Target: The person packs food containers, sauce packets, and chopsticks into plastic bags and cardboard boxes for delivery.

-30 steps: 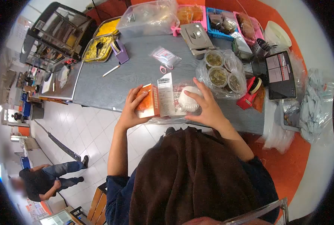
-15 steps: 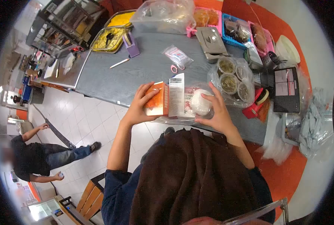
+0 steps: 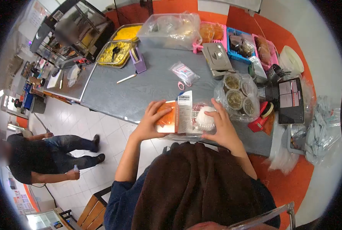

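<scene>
At the front edge of the table, my left hand grips an orange and white box from its left side, fingers over the top. A printed paper slip stands along the box's right side. My right hand curls round the right side of a small clear plastic tub with something white and rounded in it. Clear plastic film shows beneath the box and tub. Just beyond lie pink-handled scissors and a clear packet.
Bagged lidded cups and a red tape dispenser sit to the right, near a tablet. At the back are yellow food trays, a clear bin and a metal lid. A person walks at left.
My view has tilted, so the table and both hands appear lower. My hands keep hold of the box and tub. The person at left has moved along the floor.
</scene>
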Demonstrator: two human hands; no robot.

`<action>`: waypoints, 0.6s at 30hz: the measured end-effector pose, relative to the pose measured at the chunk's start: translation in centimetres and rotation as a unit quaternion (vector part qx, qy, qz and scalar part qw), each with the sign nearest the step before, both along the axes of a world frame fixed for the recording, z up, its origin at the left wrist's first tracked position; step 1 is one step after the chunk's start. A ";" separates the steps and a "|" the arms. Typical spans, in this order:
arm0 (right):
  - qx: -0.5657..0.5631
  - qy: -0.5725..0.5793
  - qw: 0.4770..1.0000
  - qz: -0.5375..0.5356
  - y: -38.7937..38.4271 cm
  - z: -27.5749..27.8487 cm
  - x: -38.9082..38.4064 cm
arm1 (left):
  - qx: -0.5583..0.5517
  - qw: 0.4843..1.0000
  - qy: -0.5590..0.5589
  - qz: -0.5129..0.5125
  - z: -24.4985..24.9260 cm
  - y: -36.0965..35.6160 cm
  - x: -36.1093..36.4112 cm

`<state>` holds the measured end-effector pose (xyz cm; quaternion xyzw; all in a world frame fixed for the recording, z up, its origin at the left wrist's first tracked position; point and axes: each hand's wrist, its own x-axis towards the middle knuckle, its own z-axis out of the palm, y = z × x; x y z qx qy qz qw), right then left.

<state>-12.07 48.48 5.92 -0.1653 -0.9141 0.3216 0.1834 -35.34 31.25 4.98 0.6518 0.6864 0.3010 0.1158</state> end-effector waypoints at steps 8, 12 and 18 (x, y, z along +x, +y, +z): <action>0.019 -0.042 0.998 0.039 -0.3 0.4 -1.3 | -0.052 0.995 0.082 -0.035 0.1 1.4 1.3; 0.038 -0.049 0.995 0.075 0.7 0.7 -1.2 | -0.106 0.987 0.117 0.009 1.1 1.6 1.9; 0.044 -0.117 0.991 0.046 0.8 2.0 -0.9 | 0.062 0.992 0.048 0.098 2.7 -1.3 2.6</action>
